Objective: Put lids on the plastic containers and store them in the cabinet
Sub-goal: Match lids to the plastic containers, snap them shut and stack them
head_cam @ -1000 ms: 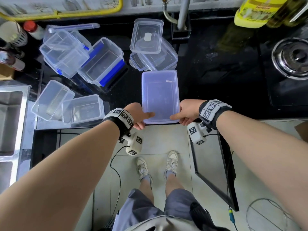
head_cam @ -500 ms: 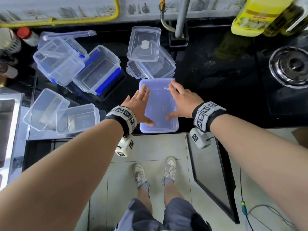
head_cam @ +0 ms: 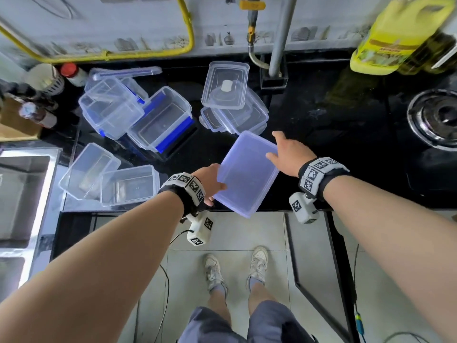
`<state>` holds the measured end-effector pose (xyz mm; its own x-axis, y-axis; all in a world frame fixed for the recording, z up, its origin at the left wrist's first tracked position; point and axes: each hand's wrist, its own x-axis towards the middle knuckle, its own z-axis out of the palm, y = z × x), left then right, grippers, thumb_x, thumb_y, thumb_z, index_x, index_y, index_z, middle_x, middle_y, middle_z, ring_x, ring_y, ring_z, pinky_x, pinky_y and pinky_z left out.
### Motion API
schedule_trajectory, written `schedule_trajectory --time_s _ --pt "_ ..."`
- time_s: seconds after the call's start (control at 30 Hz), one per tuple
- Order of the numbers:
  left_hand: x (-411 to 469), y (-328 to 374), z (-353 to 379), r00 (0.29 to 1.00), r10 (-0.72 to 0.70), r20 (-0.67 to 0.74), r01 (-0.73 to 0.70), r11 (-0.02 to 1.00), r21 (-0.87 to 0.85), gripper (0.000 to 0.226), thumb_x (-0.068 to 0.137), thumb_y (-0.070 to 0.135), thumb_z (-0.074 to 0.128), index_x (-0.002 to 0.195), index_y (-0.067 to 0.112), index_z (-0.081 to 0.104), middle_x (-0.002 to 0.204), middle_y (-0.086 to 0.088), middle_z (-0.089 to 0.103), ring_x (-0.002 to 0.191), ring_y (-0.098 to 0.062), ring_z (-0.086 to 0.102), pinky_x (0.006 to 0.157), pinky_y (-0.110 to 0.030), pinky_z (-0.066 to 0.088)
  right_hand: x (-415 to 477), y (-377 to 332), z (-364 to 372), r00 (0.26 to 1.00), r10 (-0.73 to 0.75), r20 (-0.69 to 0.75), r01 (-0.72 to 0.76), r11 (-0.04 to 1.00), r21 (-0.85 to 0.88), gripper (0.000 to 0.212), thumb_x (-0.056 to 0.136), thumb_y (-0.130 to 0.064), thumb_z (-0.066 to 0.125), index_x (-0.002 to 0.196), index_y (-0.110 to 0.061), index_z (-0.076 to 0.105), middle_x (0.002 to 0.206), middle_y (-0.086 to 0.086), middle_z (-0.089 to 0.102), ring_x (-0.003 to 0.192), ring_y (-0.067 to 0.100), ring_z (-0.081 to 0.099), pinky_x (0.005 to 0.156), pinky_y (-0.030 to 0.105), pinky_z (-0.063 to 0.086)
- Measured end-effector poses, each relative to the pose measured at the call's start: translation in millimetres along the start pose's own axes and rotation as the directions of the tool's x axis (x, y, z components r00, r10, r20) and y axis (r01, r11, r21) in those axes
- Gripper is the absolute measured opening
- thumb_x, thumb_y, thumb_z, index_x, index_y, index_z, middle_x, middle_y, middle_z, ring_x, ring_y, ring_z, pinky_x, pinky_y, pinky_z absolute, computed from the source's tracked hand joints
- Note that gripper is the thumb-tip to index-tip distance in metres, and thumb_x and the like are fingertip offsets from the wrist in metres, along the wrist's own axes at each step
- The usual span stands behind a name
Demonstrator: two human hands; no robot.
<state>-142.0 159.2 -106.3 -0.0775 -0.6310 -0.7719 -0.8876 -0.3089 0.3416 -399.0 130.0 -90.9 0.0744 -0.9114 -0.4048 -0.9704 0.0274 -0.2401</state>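
A lidded, pale blue rectangular container [head_cam: 246, 173] hangs tilted over the front edge of the black counter [head_cam: 346, 154]. My left hand [head_cam: 209, 185] grips its near-left edge, thumb on the lid. My right hand [head_cam: 289, 152] touches its far-right corner with fingers spread, not closed around it. Several open clear containers lie to the left: two at the front left [head_cam: 128, 185], [head_cam: 89, 169] and two with blue clips behind them [head_cam: 111, 107], [head_cam: 163, 120]. A stack of clear lids and containers [head_cam: 226, 86] sits just beyond the held one.
A steel sink [head_cam: 22, 194] is at the far left, a gas burner [head_cam: 437, 117] at the far right. Bottles [head_cam: 71, 73] stand at the back left, a yellow oil jug [head_cam: 400, 35] at the back right. An open dark cabinet door [head_cam: 321, 263] stands below the counter, right of my feet.
Both palms pressed flat on the lid half a second ago. Now the left hand has gripped the container's edge and lifted it, turning it askew, while the right hand slid to its far-right corner.
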Motion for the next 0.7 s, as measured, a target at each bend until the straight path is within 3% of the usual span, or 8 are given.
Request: schedule_trajectory --time_s 0.13,0.23,0.3,0.37,0.47,0.57,0.63,0.7 --pt "12.3 28.2 -11.8 0.959 0.041 -0.281 -0.029 0.999 0.044 0.068 0.092 0.032 0.077 0.148 0.024 0.039 0.138 -0.015 0.042 0.075 -0.027 0.069 0.064 -0.037 0.056 -11.3 37.7 -3.6 0.965 0.212 0.157 -0.196 0.974 -0.115 0.065 0.093 -0.063 0.05 0.132 -0.011 0.048 0.097 0.008 0.073 0.073 0.027 0.065 0.06 0.035 0.046" --pt "18.6 49.9 -18.9 0.902 -0.007 -0.433 -0.005 1.0 -0.026 0.076 0.089 0.041 0.078 0.147 0.013 0.037 0.144 -0.016 0.039 0.086 -0.029 0.063 0.068 -0.034 0.048 -23.0 59.1 -8.3 0.962 0.27 0.033 -0.264 0.956 -0.126 0.082 0.083 -0.074 0.045 0.141 -0.016 0.043 0.085 0.0 0.064 0.07 0.023 0.064 0.055 0.031 0.042" --pt "19.2 57.0 -17.0 0.917 -0.105 -0.385 0.12 0.993 0.013 0.088 0.09 0.057 0.071 0.151 0.009 0.03 0.145 -0.018 0.043 0.11 -0.038 0.064 0.083 -0.041 0.052 -19.2 61.8 -8.2 0.98 0.177 -0.087 -0.183 0.98 -0.078 0.084 0.087 -0.069 0.047 0.154 -0.02 0.036 0.117 0.007 0.066 0.103 0.033 0.066 0.07 0.039 0.052" --pt "16.4 63.6 -11.1 0.947 -0.222 -0.232 0.244 0.967 0.071 0.096 0.09 0.069 0.063 0.152 0.005 0.026 0.138 -0.018 0.056 0.113 -0.039 0.067 0.093 -0.047 0.057 -11.4 59.5 -7.8 0.997 0.071 -0.003 -0.071 0.997 0.022 0.075 0.094 -0.06 0.051 0.156 -0.019 0.039 0.145 0.013 0.055 0.126 0.037 0.055 0.095 0.046 0.052" --pt "13.0 75.5 -3.0 0.969 -0.242 -0.055 0.227 0.955 -0.192 0.068 0.09 0.058 0.071 0.131 0.017 0.033 0.125 -0.012 0.058 0.074 -0.035 0.078 0.067 -0.046 0.067 -6.7 59.5 -3.0 0.989 0.065 0.135 -0.066 0.998 0.004 0.058 0.098 -0.067 0.046 0.11 -0.014 0.066 0.114 0.011 0.069 0.089 0.026 0.064 0.075 0.038 0.053" --pt "18.5 97.1 3.8 0.976 -0.095 -0.195 0.053 0.976 -0.212 0.076 0.089 0.042 0.076 0.147 0.013 0.035 0.141 -0.015 0.045 0.087 -0.03 0.071 0.082 -0.05 0.065 -16.9 76.7 -1.5 0.963 0.201 0.181 -0.198 0.98 -0.035 0.076 0.095 -0.082 0.028 0.068 -0.018 0.057 0.069 0.001 0.063 0.059 0.02 0.058 0.053 0.029 0.04" --pt "22.1 110.1 13.5 0.966 -0.084 -0.245 0.05 0.988 -0.144 0.083 0.088 0.048 0.076 0.149 0.009 0.034 0.141 -0.016 0.045 0.106 -0.036 0.067 0.087 -0.052 0.063 -26.1 90.1 -0.9 0.955 0.23 0.185 -0.238 0.971 0.021 0.074 0.096 -0.081 0.031 0.079 -0.014 0.056 0.068 -0.001 0.058 0.058 0.017 0.057 0.051 0.03 0.04" --pt "21.5 121.6 28.5 0.993 -0.11 -0.042 0.097 0.968 -0.231 0.072 0.091 0.049 0.073 0.136 0.001 0.044 0.124 -0.017 0.064 0.098 -0.037 0.076 0.081 -0.05 0.065 -31.8 101.6 -1.6 0.956 0.22 0.192 -0.246 0.961 0.123 0.053 0.102 -0.065 0.045 0.107 -0.013 0.051 0.08 0.004 0.063 0.063 0.022 0.064 0.055 0.038 0.054"
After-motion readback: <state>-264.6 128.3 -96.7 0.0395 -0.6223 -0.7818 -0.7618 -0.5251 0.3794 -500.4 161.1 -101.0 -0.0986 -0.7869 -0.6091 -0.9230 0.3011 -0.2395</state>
